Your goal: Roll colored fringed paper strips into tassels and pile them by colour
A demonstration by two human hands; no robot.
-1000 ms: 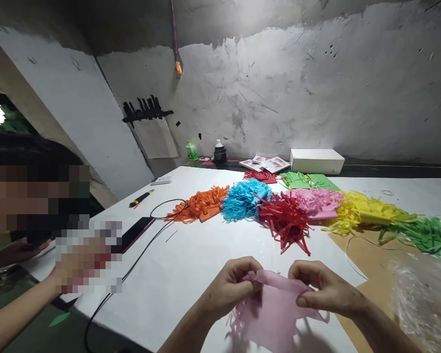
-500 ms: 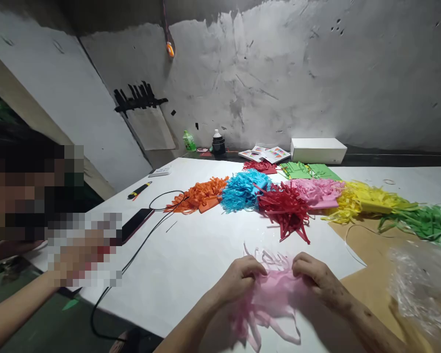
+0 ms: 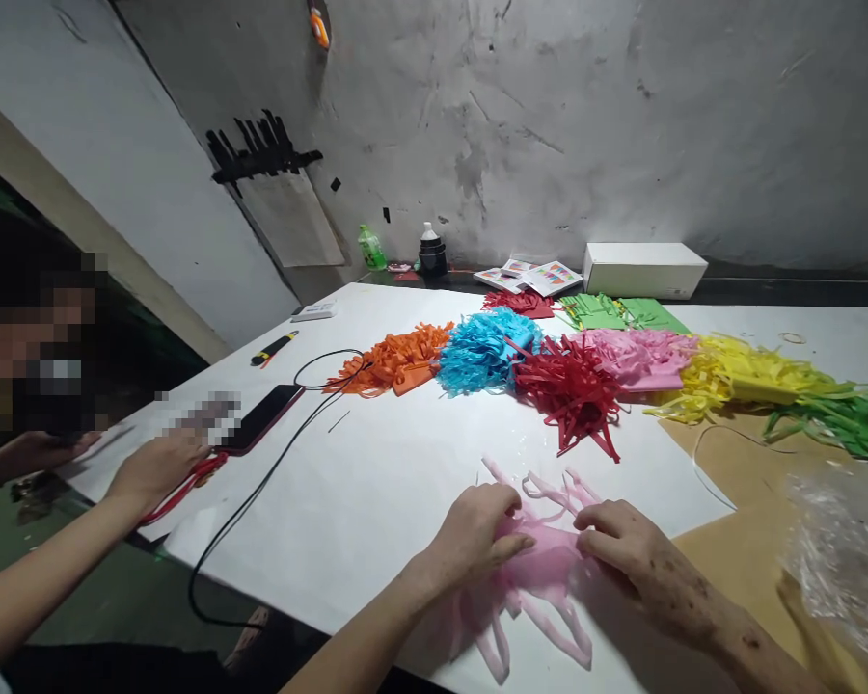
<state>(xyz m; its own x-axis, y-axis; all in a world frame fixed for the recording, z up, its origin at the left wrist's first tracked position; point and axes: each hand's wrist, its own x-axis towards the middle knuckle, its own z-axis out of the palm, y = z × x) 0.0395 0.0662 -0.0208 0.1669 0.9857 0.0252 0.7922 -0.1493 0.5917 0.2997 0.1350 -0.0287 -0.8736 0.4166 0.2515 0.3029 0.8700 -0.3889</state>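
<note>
A pink fringed piece [image 3: 546, 559] with loose strips lies low over the white tabletop [image 3: 376, 501], between my two hands. My left hand [image 3: 477, 535] pinches its left edge with thumb and fingers. On the opposite edge, my right hand [image 3: 633, 554] has its fingertips closed on the pink material. Strips stick out beyond the hands and hang toward me. Beyond them lie fringed bundles: orange [image 3: 397, 361], blue [image 3: 486, 352], red [image 3: 570, 390], pink [image 3: 640, 357], yellow [image 3: 745, 371] and green [image 3: 850, 421].
At the left, another person's hand [image 3: 155, 472] rests beside red strips near a phone [image 3: 264, 419]. A black cable [image 3: 260, 492] crosses the table. Clear plastic [image 3: 850, 559] lies on brown paper at the right. A white box [image 3: 643, 270] stands at the back.
The pink piece looks flatter and its strips are more spread. My left thumb and fingers have shifted on its edge. The head view has tilted down; the other person's hand shows red strips more clearly.
</note>
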